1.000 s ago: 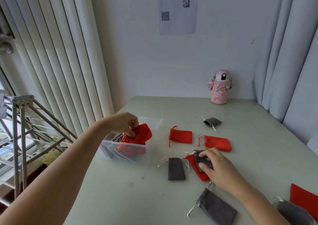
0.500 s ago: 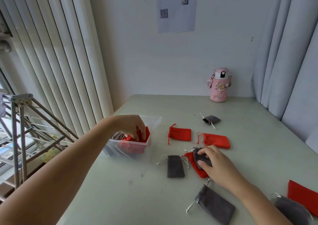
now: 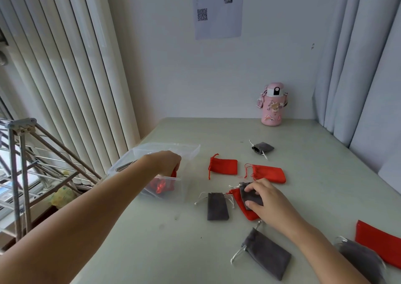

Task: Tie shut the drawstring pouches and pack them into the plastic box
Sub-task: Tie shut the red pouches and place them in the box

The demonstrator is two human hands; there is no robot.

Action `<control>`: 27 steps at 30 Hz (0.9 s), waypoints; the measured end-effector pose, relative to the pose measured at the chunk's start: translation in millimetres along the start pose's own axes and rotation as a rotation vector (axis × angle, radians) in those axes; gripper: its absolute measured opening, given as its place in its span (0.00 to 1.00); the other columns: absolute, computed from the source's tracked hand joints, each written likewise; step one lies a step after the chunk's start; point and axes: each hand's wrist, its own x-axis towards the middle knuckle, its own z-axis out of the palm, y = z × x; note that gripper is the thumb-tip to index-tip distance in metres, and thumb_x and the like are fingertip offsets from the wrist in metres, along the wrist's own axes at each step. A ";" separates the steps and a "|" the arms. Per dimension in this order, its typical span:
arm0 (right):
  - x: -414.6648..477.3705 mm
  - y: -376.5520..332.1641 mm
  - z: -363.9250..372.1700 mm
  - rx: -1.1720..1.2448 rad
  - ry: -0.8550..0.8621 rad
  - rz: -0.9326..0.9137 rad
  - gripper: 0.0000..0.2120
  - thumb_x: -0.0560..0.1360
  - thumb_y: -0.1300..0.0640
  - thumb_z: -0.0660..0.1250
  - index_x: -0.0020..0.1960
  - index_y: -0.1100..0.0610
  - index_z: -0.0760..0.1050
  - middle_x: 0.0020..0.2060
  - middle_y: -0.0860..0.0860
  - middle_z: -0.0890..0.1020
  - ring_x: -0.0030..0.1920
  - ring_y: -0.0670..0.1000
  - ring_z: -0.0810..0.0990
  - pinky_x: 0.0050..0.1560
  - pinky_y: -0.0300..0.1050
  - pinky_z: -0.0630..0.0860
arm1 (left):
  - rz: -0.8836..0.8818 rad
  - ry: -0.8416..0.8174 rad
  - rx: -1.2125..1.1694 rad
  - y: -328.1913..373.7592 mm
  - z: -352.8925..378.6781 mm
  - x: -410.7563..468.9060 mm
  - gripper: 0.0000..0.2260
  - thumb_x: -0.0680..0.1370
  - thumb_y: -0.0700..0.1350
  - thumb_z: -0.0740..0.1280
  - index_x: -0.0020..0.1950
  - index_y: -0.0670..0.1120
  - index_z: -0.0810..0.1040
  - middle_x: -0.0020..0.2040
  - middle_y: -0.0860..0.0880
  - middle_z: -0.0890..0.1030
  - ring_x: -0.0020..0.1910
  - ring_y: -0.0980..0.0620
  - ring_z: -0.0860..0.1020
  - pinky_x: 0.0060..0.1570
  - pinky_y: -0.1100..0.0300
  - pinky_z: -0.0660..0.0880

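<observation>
Red pouch (image 3: 161,186) is being pressed into the plastic box (image 3: 186,151) on the table (image 3: 173,251), presumably to seat it. Left hand (image 3: 165,162) fingers are bent down onto it, grip hidden. Grey pouch (image 3: 249,197), nearer centre, is being pinched between right hand (image 3: 269,199) thumb and fingers, likely readied for tying.

Red pouch (image 3: 161,186) sits in clear box (image 3: 188,151); grey pouch (image 3: 250,197) lies nearby.

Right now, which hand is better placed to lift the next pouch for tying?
Right. The right hand grips the grey pouch, which lies on a red pouch mid-table, with thumb and fingers around it. The left hand is down in the plastic box, at the packed red pouch.
</observation>
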 end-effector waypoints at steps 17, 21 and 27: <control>0.0 3.3 -3.8 -0.059 -0.008 0.033 0.14 0.69 0.43 0.73 0.49 0.50 0.80 0.52 0.44 0.76 0.59 0.47 0.73 0.61 0.43 0.68 | 0.178 0.349 -0.421 85.9 -56.3 -6.2 0.12 0.75 0.48 0.69 0.55 0.44 0.79 0.53 0.49 0.79 0.48 0.52 0.74 0.47 0.61 0.70; 0.4 -0.3 -14.2 -0.181 0.030 0.091 0.12 0.70 0.37 0.69 0.39 0.45 0.78 0.48 0.44 0.79 0.55 0.48 0.74 0.54 0.45 0.70 | 0.064 0.192 -0.389 114.7 -36.4 35.1 0.19 0.77 0.50 0.66 0.61 0.38 0.76 0.61 0.42 0.78 0.59 0.45 0.75 0.56 0.57 0.71; -0.8 -3.5 -19.2 -0.284 0.058 0.109 0.21 0.72 0.35 0.65 0.29 0.48 0.66 0.48 0.45 0.81 0.52 0.48 0.75 0.52 0.43 0.67 | -0.320 0.146 -0.454 124.4 9.3 71.1 0.19 0.80 0.51 0.58 0.65 0.41 0.71 0.64 0.41 0.73 0.62 0.42 0.72 0.58 0.54 0.70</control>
